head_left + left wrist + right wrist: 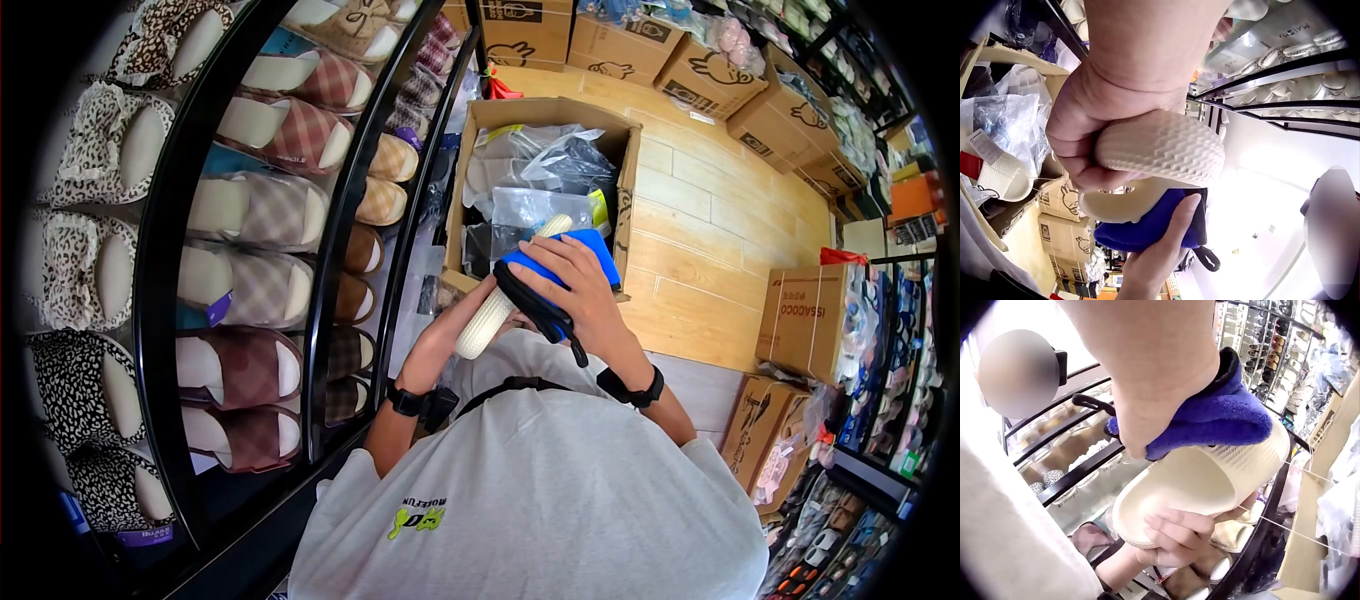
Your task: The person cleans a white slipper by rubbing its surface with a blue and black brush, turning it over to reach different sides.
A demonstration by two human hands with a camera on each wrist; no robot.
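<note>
A cream slipper with a textured surface (478, 331) (1169, 147) (1175, 484) is gripped by my left hand (462, 318) (1088, 128) (1179, 537), whose fingers curl round it in the left wrist view. Over the slipper, my right hand (572, 283) (1155, 261) (1150, 412) holds a fuzzy blue cloth (598, 252) (1135, 228) (1225, 419) with black edging and a black loop. The cloth lies against the slipper's strap in the right wrist view. My right palm is hidden in the head view.
Below the hands stands an open cardboard box (628, 200) with bagged items. In the left wrist view a slipper with a tag (1011, 178) lies by it. Black-framed shelves (165, 260) of slippers rise at the left. Cartons (605, 55) line the wooden floor (690, 215).
</note>
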